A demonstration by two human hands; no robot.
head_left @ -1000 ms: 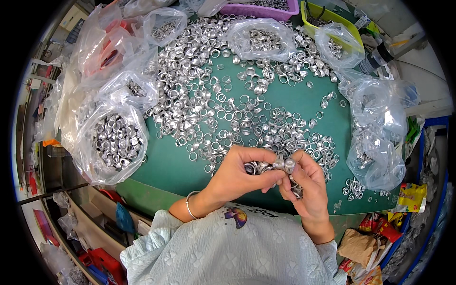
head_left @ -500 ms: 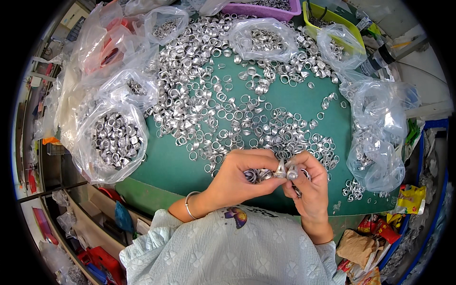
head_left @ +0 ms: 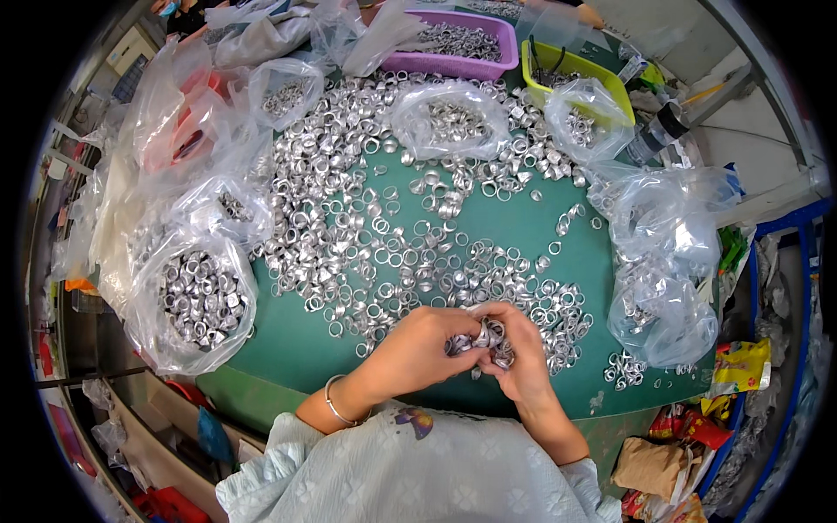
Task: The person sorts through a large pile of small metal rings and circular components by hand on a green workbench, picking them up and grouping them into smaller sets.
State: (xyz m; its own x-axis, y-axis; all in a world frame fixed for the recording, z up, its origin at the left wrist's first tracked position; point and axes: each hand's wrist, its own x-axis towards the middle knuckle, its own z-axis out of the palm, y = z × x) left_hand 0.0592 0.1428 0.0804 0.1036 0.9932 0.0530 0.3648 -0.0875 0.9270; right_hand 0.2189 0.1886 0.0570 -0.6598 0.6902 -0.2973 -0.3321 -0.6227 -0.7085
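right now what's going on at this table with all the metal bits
A person sits at a green table strewn with small silver metal rings. Both hands meet just above its near edge: the left hand and the right hand together clutch a small bunch of the rings. Clear plastic bags of rings ring the table, with a purple tray and a yellow-green tray at the far side.

A small workshop: heaps of metal rings and plastic bags cover a green worktable
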